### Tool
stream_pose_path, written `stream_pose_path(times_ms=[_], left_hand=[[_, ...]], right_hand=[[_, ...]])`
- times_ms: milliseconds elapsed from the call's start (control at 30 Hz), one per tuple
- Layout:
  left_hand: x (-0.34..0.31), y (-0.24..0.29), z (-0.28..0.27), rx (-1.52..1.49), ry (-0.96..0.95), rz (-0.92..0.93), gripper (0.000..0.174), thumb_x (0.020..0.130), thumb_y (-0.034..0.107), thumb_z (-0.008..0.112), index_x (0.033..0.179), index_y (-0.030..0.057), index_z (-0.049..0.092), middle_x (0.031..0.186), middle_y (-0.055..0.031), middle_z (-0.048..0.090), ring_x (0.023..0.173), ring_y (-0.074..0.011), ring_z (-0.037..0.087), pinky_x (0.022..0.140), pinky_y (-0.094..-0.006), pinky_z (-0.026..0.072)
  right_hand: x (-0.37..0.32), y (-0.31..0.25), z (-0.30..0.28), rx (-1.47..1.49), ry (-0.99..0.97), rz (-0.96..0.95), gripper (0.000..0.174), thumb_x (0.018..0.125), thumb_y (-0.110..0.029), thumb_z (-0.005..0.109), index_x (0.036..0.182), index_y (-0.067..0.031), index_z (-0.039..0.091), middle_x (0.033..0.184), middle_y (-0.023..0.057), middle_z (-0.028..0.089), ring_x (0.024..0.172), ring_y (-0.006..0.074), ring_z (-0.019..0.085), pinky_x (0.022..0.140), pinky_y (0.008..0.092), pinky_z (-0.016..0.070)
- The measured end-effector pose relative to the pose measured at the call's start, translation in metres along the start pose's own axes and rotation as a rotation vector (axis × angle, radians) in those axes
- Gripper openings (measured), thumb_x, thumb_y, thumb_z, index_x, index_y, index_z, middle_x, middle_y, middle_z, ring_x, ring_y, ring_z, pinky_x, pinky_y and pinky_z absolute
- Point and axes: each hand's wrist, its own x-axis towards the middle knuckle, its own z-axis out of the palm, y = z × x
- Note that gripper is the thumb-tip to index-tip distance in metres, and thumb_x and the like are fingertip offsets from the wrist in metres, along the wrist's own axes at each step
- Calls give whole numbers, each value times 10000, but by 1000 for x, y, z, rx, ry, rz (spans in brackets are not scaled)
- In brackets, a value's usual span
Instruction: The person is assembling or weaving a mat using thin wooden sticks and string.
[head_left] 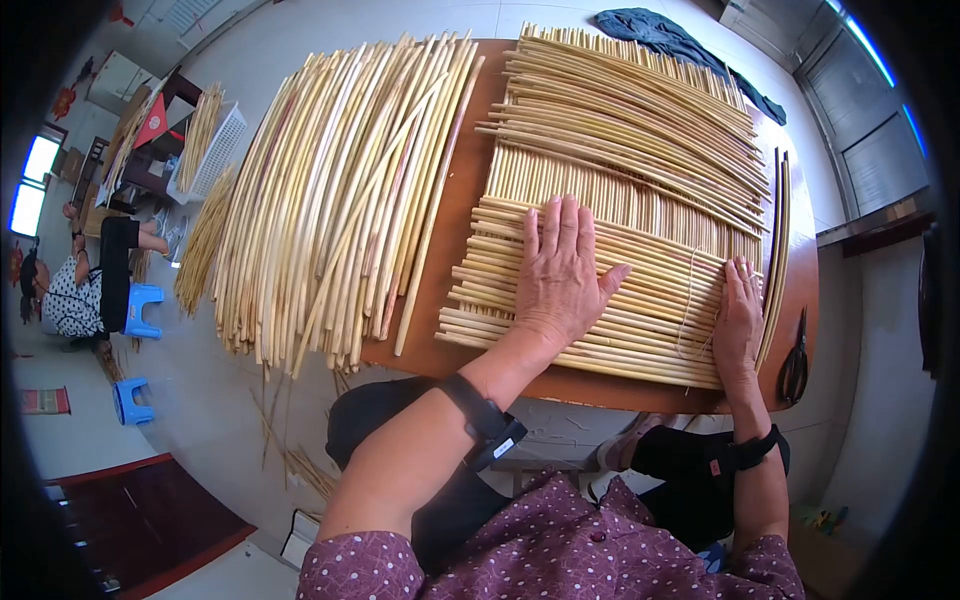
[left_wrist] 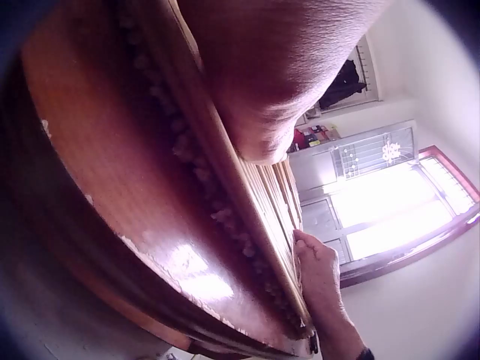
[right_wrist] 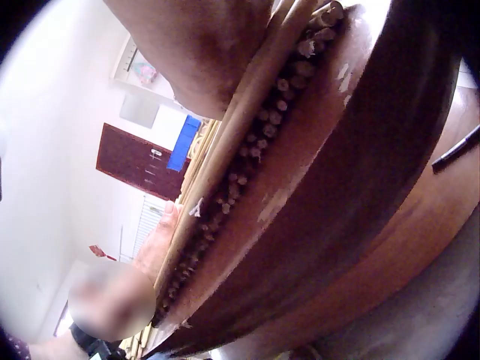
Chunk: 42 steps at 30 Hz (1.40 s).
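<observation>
My left hand [head_left: 562, 272] lies flat on a row of straw-coloured stalks [head_left: 620, 345], fingers straight and pointing away from me. These stalks run crosswise over a layer of upright ones [head_left: 580, 180]. At the row's right end rests my right hand [head_left: 738, 322], fingers extended along the stalk ends. A thin loop of string [head_left: 684, 315] lies on the row close to it. Farther back, another band of crosswise stalks [head_left: 630, 100] covers the same layer. In the left wrist view, cut stalk ends [left_wrist: 214, 202] line the underside near the table edge.
A large pile of loose stalks [head_left: 340, 200] covers the table's left side and overhangs its front edge. Black scissors [head_left: 795, 368] lie at the right edge of the brown table [head_left: 455, 190]. Dark cloth [head_left: 670, 38] is at the back. Another person [head_left: 75, 295] sits far left near blue stools [head_left: 143, 310].
</observation>
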Motion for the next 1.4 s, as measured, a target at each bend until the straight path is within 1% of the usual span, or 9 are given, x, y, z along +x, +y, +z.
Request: stream_pose_path(times_ms=[600,733,800,867,900,967,1067,1167,1400], left_hand=[[3,4,-8,70,-147,18,822,983,603,268,1487,-46,238,1563,-237,215,1479,-335,139,1208,-488,35],[10,4,-13,141,-111,23,782,993,575,299,1470,-45,284,1541,-223,281,1467,-330,192,1204,-492,55],[22,8,-22,86,-34,56,685,996,484,408,1437,-38,362,1501,-209,357,1435,-333,272,1199,-499,124],[35,10,-26,-18,-2,113,606,965,395,500,1390,-30,425,1447,-205,416,1383,-338,342,1178,-490,193],[42,14,-26,-130,33,147,535,934,307,591,1343,-23,489,1393,-201,475,1332,-342,411,1157,-480,262],[54,29,-27,-170,93,207,405,864,136,663,1235,-8,583,1275,-173,557,1191,-333,520,1055,-438,397],[83,44,-25,-227,37,307,280,850,60,648,1124,8,646,1112,-131,610,1014,-316,585,904,-411,467],[109,59,-17,-185,28,362,235,843,61,652,1073,15,663,1064,-106,618,982,-295,588,880,-406,469],[118,71,0,-94,40,351,186,863,71,649,1036,19,691,1025,-116,621,949,-297,596,832,-397,486]], right_hand=[[12,-14,-44,32,148,-7,346,886,15,496,1219,21,592,1316,251,556,1301,380,481,1119,438,354],[13,-29,-93,532,370,-228,299,902,-17,547,1186,33,627,1041,222,676,949,320,671,818,400,546],[-1,-39,-97,719,159,-373,464,832,65,585,1291,-3,577,916,156,699,766,287,691,686,360,581],[-9,-54,-112,1109,-312,-402,671,792,52,598,1425,-131,472,993,103,715,797,236,707,651,323,583],[-18,-69,-96,1148,-130,-487,651,808,35,590,1425,-139,478,904,55,700,769,198,694,653,321,585],[-15,-81,-110,1136,-261,-423,600,829,15,582,1405,-126,494,798,49,646,715,182,654,628,318,555],[-11,-88,-109,1331,-348,-185,182,939,-145,556,1098,-56,564,649,183,561,602,365,592,564,444,464],[-5,-80,-101,1379,-463,-52,391,925,-93,542,1315,-93,539,719,107,595,618,258,594,593,358,485],[-3,-74,-91,1338,-291,36,243,977,-159,517,1181,-61,606,681,116,610,635,286,629,615,384,503]])
